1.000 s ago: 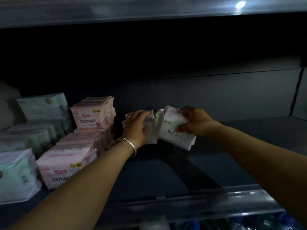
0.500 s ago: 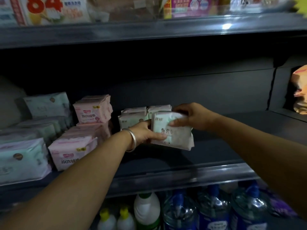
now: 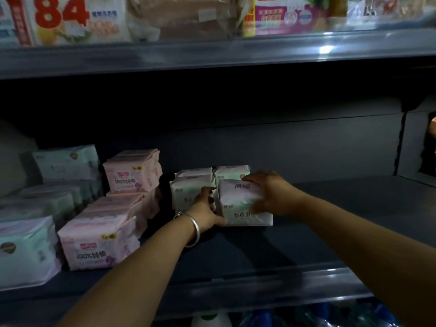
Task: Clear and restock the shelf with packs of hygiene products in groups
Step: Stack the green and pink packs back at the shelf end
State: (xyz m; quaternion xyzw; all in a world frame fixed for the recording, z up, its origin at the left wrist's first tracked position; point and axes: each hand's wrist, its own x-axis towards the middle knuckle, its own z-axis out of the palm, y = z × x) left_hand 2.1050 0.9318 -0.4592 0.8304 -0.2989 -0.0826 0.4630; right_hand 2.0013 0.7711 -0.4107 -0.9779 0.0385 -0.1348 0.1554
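- Hands: two, left hand (image 3: 204, 214) and right hand (image 3: 269, 193), fingers grasping one front pack (image 3: 243, 208).
- White packs at frame centre: four on the shelf (image 3: 330, 204).
- Pink packs (image 3: 132, 171), centre left: three stacks.

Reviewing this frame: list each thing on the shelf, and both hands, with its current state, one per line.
front pale pack: on the shelf, held by both hands.
left hand: grips the pack's left edge.
right hand: fingers curled over the pack's top.
pale packs behind: standing in a group, untouched.
pink packs: stacked left of that group.
green packs: stacked at far left.
shelf: bare at right.
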